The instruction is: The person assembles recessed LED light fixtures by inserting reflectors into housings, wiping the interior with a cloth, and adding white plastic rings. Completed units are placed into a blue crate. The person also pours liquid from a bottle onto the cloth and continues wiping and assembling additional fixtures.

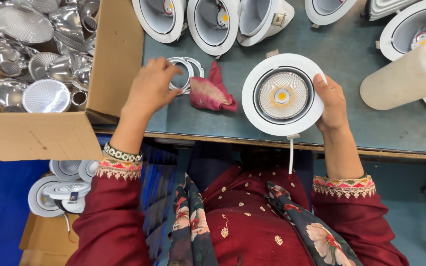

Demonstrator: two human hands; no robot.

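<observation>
Grey bench (361, 123): right hand (332, 102) grips a white downlight (282, 94); left hand (150, 87), fingers loosely spread, touches clear rings (186, 74).

We note the open brown cardboard box (114, 59) of shiny silver reflector cups (45, 96) is cut off at the top and left edges. The cream cylindrical roll (410, 74) runs out at the right edge. The left hand (150, 88) covers part of the thin clear plastic rings (186, 74); their count is unclear
</observation>
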